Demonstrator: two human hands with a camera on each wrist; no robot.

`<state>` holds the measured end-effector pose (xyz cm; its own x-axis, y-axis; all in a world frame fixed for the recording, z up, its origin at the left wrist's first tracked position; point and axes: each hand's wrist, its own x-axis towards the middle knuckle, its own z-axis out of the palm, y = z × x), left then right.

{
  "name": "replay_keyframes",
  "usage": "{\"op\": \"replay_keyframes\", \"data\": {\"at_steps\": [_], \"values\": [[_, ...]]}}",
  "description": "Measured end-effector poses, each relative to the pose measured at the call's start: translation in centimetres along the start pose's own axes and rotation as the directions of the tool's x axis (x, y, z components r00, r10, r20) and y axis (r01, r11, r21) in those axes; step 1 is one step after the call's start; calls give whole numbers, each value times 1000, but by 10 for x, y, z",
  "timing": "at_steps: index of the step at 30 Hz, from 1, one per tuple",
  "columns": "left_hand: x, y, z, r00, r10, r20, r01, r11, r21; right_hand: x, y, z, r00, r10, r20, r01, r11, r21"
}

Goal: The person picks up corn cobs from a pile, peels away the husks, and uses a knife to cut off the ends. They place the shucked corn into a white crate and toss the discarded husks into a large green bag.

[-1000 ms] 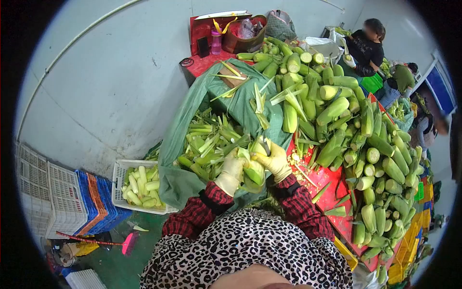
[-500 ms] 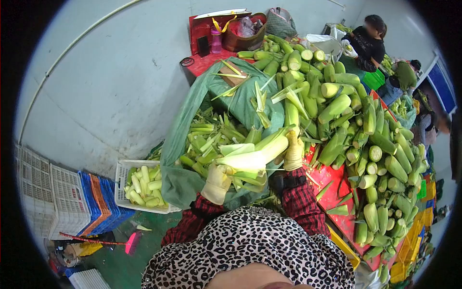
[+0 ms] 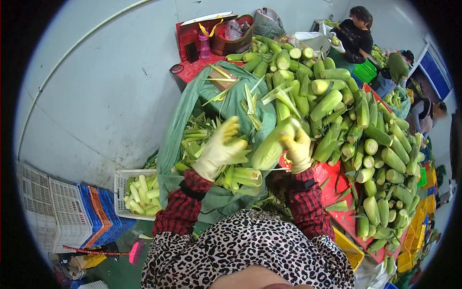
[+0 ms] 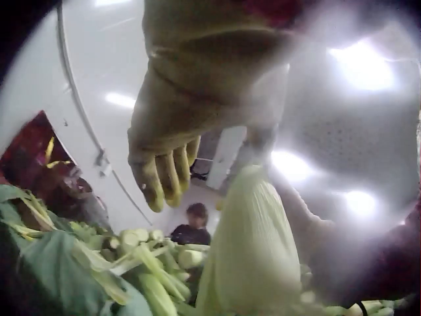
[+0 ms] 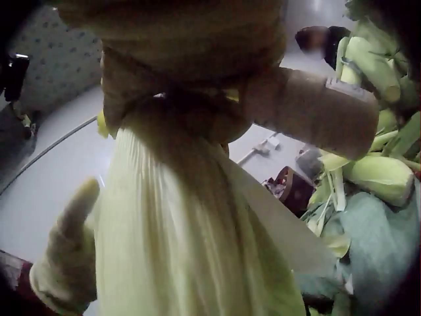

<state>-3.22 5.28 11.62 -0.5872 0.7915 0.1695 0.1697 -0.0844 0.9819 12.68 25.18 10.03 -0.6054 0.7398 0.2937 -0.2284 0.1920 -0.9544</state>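
Observation:
My gloved right hand (image 3: 298, 149) grips one end of a corn ear (image 3: 270, 145) in pale green husk; in the right wrist view the husk (image 5: 177, 230) hangs below the curled fingers. My gloved left hand (image 3: 221, 148) is raised over the loose husks, fingers spread, holding nothing. In the left wrist view its fingers hang straight, apart from the ear (image 4: 253, 250). Beneath both hands, cut husks (image 3: 240, 176) lie in a green sack (image 3: 172, 132).
Unpeeled corn (image 3: 327, 106) is heaped on the red table (image 3: 340, 215) at the right. A white crate (image 3: 120, 192) of peeled ears stands at the left, near stacked crates (image 3: 67, 204). Other people (image 3: 353, 36) work at the upper right.
My left hand has let go of the husks and risen away. The ear, held across both hands half a second ago, now slants from my right hand alone.

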Motion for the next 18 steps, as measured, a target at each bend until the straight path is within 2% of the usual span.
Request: {"op": "replay_keyframes", "data": {"at_steps": [2,3,4,6,9,12,13,17,18], "values": [[4,18,26,977,4,213,-6,1000,6,-10,-16,7,988,44,151,-29,994,-102],[8,14,37,956,-13,294,42,995,-93,-14,-17,13,986,25,168,-24,1000,-3],[11,13,42,932,-29,360,70,992,-102,-21,-25,17,986,40,161,-45,999,30],[12,17,44,916,-16,400,27,999,-23,-25,-31,14,975,44,219,-43,999,-11],[6,9,37,905,-40,423,113,982,-148,-29,-38,8,929,130,347,-117,991,-59],[-1,16,39,926,-128,357,159,985,-61,-33,-43,13,920,156,359,-123,986,-113],[-2,13,39,940,-104,325,133,989,-68,-35,-45,17,934,101,342,-72,993,-95],[-3,-24,38,976,-63,208,78,995,-64,-33,-42,21,889,-32,456,208,916,-343],[-4,-29,38,980,-68,185,80,995,-57,-33,-41,22,874,-45,484,240,905,-350]]}}
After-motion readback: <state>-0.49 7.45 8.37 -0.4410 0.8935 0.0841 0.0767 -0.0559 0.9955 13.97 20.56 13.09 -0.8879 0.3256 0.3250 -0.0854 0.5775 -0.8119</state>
